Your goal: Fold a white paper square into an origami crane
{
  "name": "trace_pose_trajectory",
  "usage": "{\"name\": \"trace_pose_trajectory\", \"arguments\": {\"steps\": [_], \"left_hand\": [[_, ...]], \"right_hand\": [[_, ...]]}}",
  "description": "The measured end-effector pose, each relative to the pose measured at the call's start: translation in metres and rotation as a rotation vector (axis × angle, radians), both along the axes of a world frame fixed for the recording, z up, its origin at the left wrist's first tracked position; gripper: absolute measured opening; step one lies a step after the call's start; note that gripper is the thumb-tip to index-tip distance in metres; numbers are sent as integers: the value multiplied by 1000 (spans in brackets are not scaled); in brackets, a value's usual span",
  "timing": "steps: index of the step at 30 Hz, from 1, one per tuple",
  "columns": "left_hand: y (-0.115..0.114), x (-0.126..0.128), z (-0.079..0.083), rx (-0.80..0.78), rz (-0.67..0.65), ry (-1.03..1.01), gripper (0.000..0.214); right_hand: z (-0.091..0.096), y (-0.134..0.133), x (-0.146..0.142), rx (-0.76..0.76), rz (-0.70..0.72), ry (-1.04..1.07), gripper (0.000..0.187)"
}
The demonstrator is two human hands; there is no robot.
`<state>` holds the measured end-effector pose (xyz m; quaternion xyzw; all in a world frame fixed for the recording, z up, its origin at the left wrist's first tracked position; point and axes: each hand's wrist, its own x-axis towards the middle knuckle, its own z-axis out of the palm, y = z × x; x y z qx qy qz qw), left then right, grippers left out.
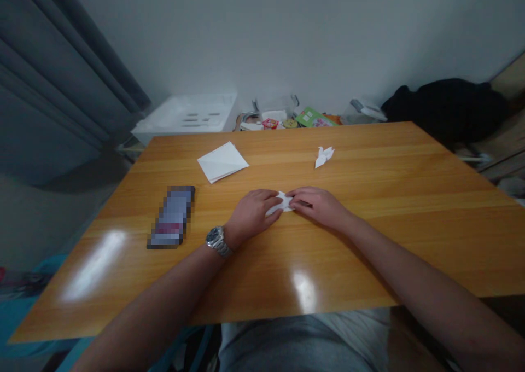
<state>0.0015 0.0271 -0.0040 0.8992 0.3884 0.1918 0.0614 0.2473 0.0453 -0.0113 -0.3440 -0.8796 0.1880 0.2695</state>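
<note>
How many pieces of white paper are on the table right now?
3. A folded square sheet lies far left, a paper crane far right, and a folded piece between the left hand and right hand. More sheets may hide within the square.

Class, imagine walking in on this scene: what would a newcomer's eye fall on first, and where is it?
The left hand and right hand meet mid-table, holding a folded paper on the wooden table. Beyond them, to the right, sits an origami crane. A white sheet lies far left of it, with a phone nearer the edge.
</note>
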Motion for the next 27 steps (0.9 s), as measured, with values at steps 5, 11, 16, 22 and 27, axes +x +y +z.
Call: {"name": "trace_pose_trajectory", "arguments": {"steps": [5,11,16,22,27], "left_hand": [[-1,2,2,12,14,1,30],[-4,5,7,12,25,15,28],[-6,8,7,-4,38,-8,25],[-5,7,6,-10,57,14,25],[-5,7,11,-63,108,32,26]], "right_hand": [[1,-3,-4,-9,-16,80,21],[5,-6,-8,-1,-23,92,23],[7,-7,-9,-7,-18,86,23],[8,-9,-10,7,-30,82,22],[5,-7,-9,25,-25,126,20]]}}
